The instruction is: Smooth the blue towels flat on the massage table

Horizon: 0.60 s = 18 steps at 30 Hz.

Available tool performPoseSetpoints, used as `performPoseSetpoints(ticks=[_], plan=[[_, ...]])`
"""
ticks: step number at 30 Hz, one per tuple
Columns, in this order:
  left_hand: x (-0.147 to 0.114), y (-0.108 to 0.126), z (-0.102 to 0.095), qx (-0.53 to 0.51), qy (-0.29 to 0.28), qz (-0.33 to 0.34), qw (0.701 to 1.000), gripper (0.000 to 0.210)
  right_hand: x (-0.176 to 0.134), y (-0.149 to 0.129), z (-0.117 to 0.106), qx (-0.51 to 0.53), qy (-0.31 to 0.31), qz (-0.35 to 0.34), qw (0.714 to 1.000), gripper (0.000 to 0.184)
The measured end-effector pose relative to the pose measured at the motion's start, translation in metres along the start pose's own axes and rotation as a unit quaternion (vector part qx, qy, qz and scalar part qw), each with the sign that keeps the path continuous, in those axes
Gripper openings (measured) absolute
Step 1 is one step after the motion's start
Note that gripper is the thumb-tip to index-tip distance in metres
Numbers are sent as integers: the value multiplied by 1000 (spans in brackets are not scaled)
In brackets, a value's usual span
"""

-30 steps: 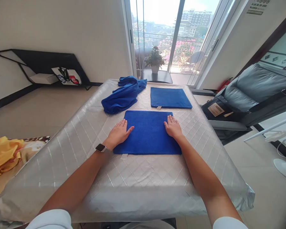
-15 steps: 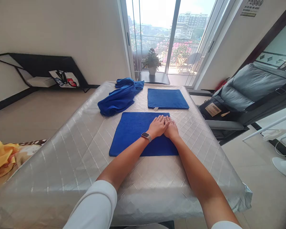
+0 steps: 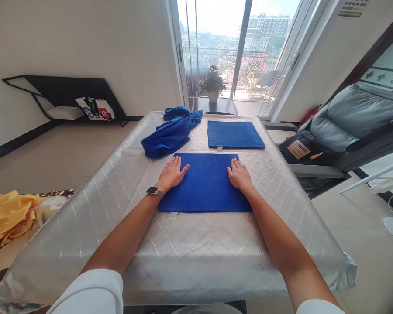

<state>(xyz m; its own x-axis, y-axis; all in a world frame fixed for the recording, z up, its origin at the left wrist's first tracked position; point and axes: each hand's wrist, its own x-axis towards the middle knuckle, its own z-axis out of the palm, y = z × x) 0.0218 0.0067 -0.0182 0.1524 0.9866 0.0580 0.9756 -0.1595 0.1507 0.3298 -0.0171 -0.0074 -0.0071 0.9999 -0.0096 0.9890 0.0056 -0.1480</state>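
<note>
A blue cloth (image 3: pixel 206 185) lies flat as a rectangle in front of me, with a small white tag at its near left edge. My left hand (image 3: pixel 173 173) rests palm down on its upper left corner, fingers stretched out and a watch (image 3: pixel 154 191) on the wrist. Over on the upper right part, my right hand (image 3: pixel 239 173) also lies flat with its fingers extended. Behind this cloth sits a second flat blue cloth (image 3: pixel 236 134), also tagged. A crumpled blue cloth (image 3: pixel 170 133) is heaped at the far left; neither hand touches it.
The table wears a silvery quilted cover (image 3: pixel 118 226). A grey armchair (image 3: pixel 353 126) with a dark bag stands at the right. Beyond the far edge, a potted plant (image 3: pixel 212 83) sits on a chair. Yellow fabric (image 3: pixel 9 216) lies at the lower left.
My left hand has slid left from beside my right hand to the cloth's left side. The right hand stays at the upper right. The cloth's near-left tag now shows.
</note>
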Motion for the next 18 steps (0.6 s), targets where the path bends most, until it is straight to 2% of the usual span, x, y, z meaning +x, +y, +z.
performPoseSetpoints(ticks=[3, 9, 14, 18], plan=[[-3, -8, -1, -2, -1, -3, 1000, 89, -1, -1, -1, -10, 2, -1, 1000, 65], [-3, -2, -1, -3, 0, -9, 1000, 88, -2, 0, -6, -43, -5, -1, 999, 65], [-4, -2, -2, -1, 3, -9, 1000, 88, 25, 4, -12, -39, -27, -21, 999, 66], [-5, -2, -1, -4, 6, -7, 1000, 86, 47, 9, -8, -15, -22, -26, 999, 67]])
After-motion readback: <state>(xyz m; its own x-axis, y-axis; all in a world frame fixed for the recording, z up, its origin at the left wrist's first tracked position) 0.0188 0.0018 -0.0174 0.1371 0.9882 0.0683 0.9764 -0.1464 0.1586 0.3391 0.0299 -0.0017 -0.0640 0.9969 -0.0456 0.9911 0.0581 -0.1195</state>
